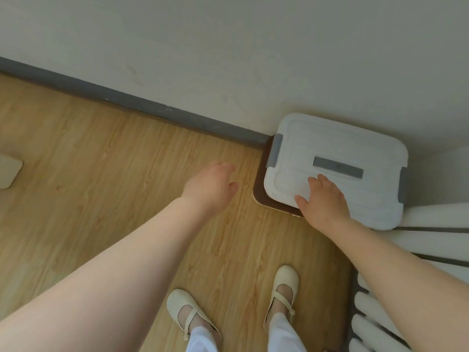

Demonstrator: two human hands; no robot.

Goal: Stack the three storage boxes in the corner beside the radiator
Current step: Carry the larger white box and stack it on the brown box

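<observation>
A white storage box (pixel 337 148) with a ribbed lid, grey side clips and a grey handle strip stands in the corner beside the radiator (pixel 375 316). Under it a brown, cream-edged box (pixel 261 196) sticks out at the left and front; anything lower in the stack is hidden. My right hand (pixel 323 203) lies flat on the near edge of the white lid, fingers spread. My left hand (pixel 212 188) hovers above the floor to the left of the stack, loosely curled and holding nothing.
The wood-look floor (pixel 101 174) spreads to the left, bordered by a grey skirting board (pixel 142 105) and a pale wall. My feet in cream shoes (pixel 283 290) stand close to the stack. A cream object (pixel 9 171) lies at the far left edge.
</observation>
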